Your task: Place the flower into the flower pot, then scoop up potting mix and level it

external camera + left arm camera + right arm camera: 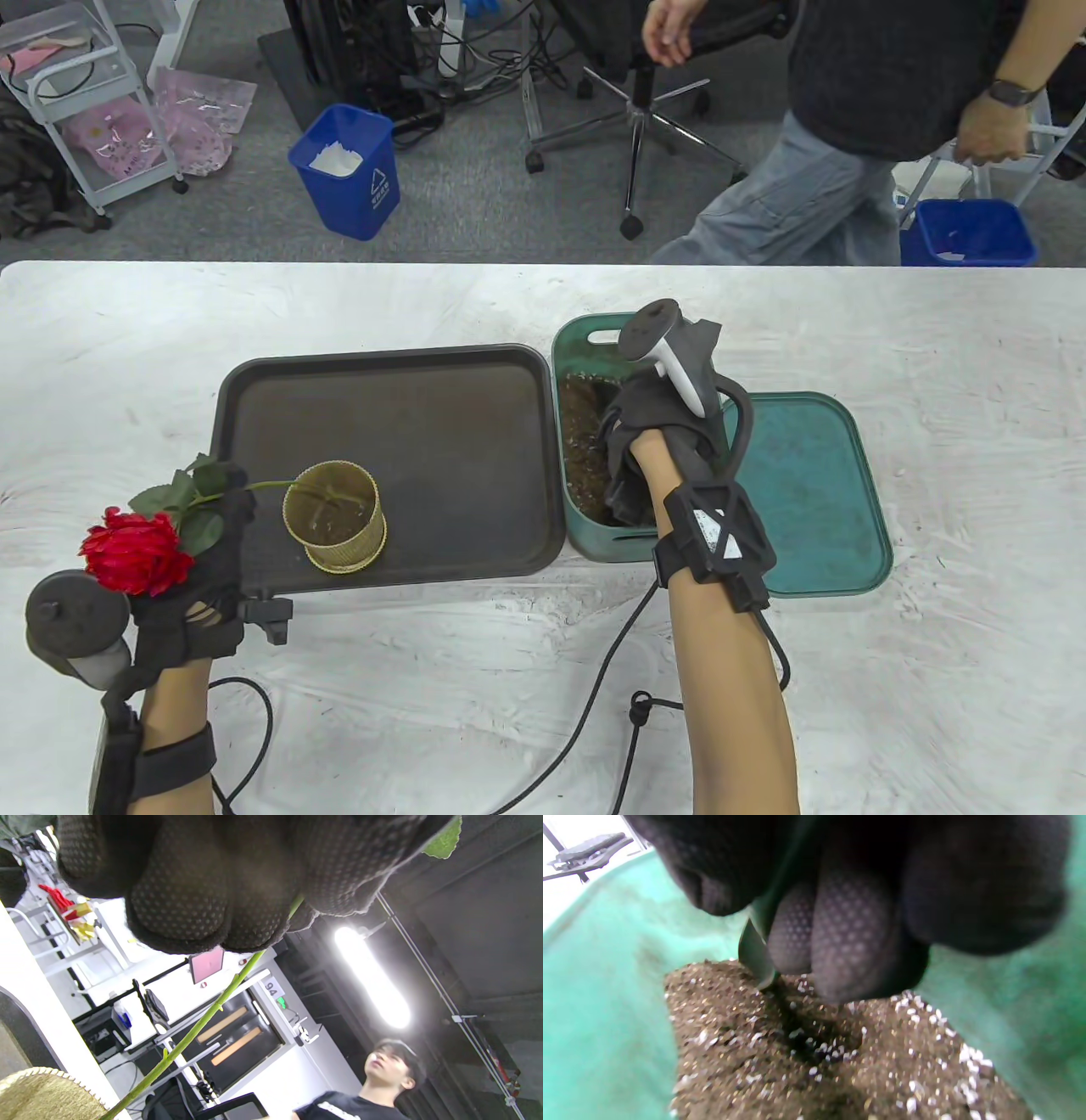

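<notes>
White and scuffed, the worktable (933, 679) is stretching under everything, with grey carpet, a blue bin and a passing person beyond its far edge. A dark brown rectangular plastic tray (407, 407) is taking up the middle, and just to its right a teal plastic tub (570, 340) is sitting beside its flat teal lid (814, 492). Coarse brown potting mix speckled with white grains (840, 1069) is lying loose inside the tub; it will likely crumble and spill easily. A small round gold woven-mesh flower pot (335, 516) is standing on the tray's near left corner.

The left hand (199, 586) is curling its fingers round the thin green stem of an artificial red rose (136, 550), whose stem end is already dipping into the pot. The rose looks light, with a springy stem, so it is best gripped low on the stem, clear of the leaves.

The right hand (653, 450) is closing round a small grey-green scoop (757, 959), whose tip is digging into the mix.
</notes>
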The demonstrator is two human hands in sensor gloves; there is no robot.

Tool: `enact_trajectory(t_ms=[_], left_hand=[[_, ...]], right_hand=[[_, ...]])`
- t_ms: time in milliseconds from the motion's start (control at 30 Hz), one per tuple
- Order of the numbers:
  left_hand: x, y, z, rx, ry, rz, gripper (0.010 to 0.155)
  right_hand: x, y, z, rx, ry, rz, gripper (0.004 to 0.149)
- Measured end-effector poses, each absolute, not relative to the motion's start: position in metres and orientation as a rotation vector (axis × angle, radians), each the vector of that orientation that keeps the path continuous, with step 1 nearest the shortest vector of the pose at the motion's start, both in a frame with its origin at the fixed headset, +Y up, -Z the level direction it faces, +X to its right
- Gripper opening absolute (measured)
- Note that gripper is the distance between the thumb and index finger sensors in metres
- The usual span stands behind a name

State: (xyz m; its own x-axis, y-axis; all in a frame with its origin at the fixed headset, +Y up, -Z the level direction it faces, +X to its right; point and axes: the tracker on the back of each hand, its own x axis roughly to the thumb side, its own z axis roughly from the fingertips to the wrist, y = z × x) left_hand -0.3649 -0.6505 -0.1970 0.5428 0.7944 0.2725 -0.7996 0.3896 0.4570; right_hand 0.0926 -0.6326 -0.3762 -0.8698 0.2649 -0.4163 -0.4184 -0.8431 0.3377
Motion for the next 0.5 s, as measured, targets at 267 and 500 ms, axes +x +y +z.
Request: enact_trajectory(t_ms=[267, 500], left_hand=[[-0.364, -0.649, -0.196, 0.588, -0.025, 0.994, 0.042], [-0.36, -0.649, -0.197, 0.581, -0.042, 0.983, 0.042]], right_hand=[[0.098, -0.641, -0.373, -0.502, 0.762, 2.392, 0.055], [0.105, -0.64, -0.366, -0.506, 0.735, 2.219, 0.055]])
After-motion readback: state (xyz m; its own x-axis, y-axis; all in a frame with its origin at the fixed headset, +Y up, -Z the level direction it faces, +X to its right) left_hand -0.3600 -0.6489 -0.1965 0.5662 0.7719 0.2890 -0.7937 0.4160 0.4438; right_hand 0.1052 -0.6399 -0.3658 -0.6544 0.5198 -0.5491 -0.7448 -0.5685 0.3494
